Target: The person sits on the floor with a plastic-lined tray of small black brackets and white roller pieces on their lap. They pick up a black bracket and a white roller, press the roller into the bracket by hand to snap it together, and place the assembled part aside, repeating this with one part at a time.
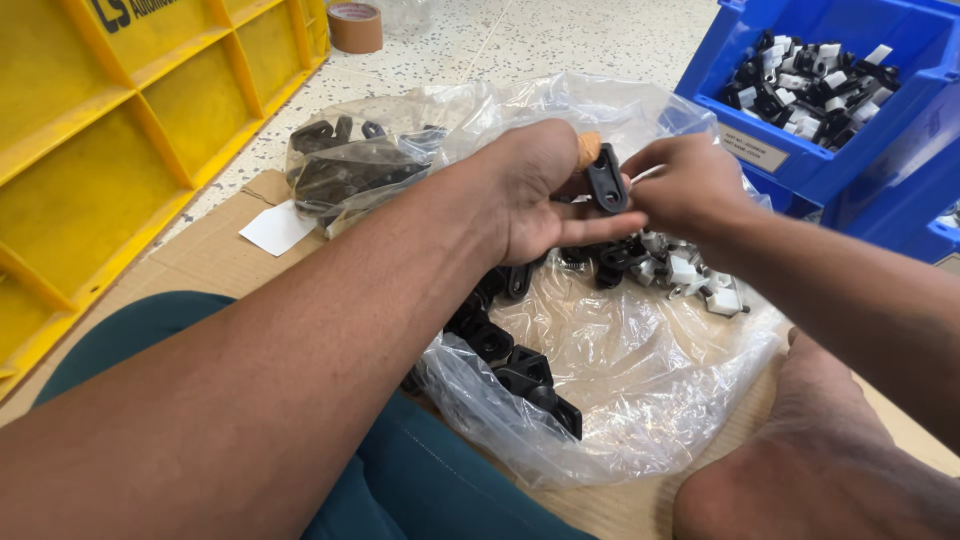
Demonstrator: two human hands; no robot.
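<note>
Our left hand (545,195) and right hand (685,185) share a closed grip on a black plastic clip (607,180) above a clear bag (620,370) on cardboard (215,255); speckled floor (560,35), yellow crate (110,130) and blue bin (800,160) surround us.

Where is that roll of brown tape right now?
In the head view, the roll of brown tape lies on the speckled floor at the top edge, just right of the yellow crate and beyond the clear plastic bag of black parts.
</note>
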